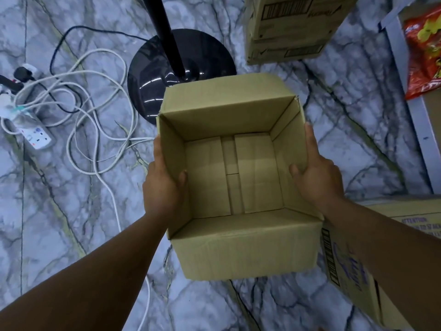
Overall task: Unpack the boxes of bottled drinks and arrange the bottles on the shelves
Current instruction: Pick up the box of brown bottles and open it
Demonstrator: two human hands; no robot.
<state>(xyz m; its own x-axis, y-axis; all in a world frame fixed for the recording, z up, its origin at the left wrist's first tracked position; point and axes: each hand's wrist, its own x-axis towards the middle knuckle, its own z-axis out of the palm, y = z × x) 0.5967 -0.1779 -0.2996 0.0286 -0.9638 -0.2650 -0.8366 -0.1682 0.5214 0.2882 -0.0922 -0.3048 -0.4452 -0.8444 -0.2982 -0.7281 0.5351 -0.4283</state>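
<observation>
An open brown cardboard box (241, 244) fills the middle of the head view, held above the marble floor. Its inside shows only the bottom flaps; no bottles are in it. My left hand (162, 185) grips the left wall, thumb inside the box and fingers outside. My right hand (317, 173) grips the right wall the same way. No bottles and no shelf with drinks are in sight.
A black fan stand base (148, 75) sits just beyond the box. White cables and a power strip (33, 134) sprawl at the left. More cardboard boxes stand at the top right (286, 27) and lower right (358, 271). A shelf edge with a red snack bag (424, 51) lies at the far right.
</observation>
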